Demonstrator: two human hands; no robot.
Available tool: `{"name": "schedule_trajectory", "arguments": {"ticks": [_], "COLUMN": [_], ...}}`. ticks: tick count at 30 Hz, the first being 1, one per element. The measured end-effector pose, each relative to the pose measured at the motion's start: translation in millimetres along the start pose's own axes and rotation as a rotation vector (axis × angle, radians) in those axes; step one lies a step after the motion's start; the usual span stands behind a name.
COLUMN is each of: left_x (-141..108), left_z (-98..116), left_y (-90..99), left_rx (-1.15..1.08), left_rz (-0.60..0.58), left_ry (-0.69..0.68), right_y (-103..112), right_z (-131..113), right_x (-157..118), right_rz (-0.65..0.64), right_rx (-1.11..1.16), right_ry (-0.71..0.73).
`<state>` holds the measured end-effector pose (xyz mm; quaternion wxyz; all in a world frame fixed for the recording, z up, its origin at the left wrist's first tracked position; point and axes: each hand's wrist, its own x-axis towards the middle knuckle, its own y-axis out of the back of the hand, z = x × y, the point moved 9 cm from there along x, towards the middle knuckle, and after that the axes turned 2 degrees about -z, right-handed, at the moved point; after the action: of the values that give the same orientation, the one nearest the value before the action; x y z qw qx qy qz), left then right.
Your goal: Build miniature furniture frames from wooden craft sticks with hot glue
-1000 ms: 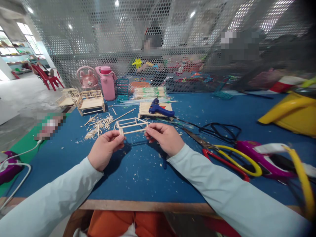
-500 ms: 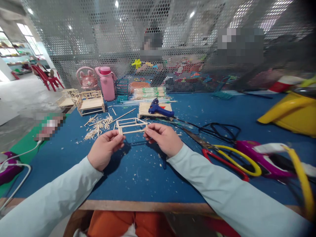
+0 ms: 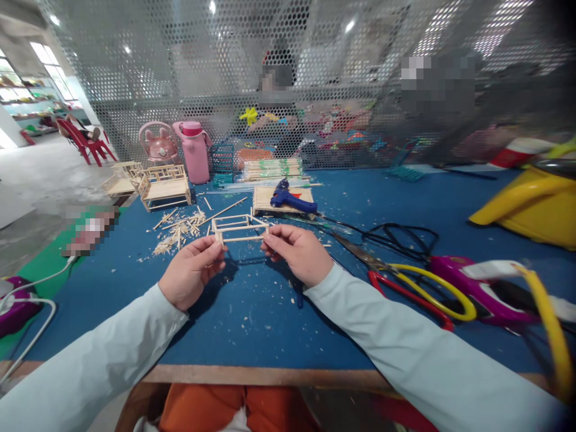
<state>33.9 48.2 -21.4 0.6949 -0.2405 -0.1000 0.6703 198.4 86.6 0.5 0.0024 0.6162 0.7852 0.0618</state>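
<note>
A small open frame of pale wooden sticks [image 3: 243, 228] is held above the blue table [image 3: 265, 336]. My left hand [image 3: 192, 269] pinches its near left corner between thumb and fingers. At the near right corner, my right hand [image 3: 299, 252] grips it the same way. Beyond the left hand lies a pile of short sticks and scraps [image 3: 182, 231]. A blue glue gun [image 3: 292, 200] rests on a stack of sticks [image 3: 261, 203] behind the frame.
Two small stick-built chairs [image 3: 165, 189], [image 3: 123, 179] and a pink bottle [image 3: 196, 156] stand at the back left. On the right are scissors [image 3: 432, 288], a purple tool [image 3: 490, 294], black cable [image 3: 405, 234] and a yellow container [image 3: 540, 204]. Perforated metal screen [image 3: 216, 72] behind.
</note>
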Motion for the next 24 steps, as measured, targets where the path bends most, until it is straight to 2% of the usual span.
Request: {"name": "schedule_trajectory", "arguments": {"ticks": [13,18,21,24], "left_x": [-1,0,0,0], "left_z": [2,3,4,4], "left_y": [2.5,4.4,3.7,1.3], "left_rx": [0.05,0.059,0.061,0.067], "left_rz": [0.019,0.046,0.051,0.037], "left_ry": [-0.023,-0.028,-0.033,-0.041], "right_y": [1,14,41,64], "right_z": [1,-6,-29,-54], "right_x": [1,0,5,19], "right_rz": [0.007,0.091,0.251,0.423], "right_rx": [0.045,0.057,-0.177,-0.692], "right_ry": [-0.028,0.01,0.204,0.407]}}
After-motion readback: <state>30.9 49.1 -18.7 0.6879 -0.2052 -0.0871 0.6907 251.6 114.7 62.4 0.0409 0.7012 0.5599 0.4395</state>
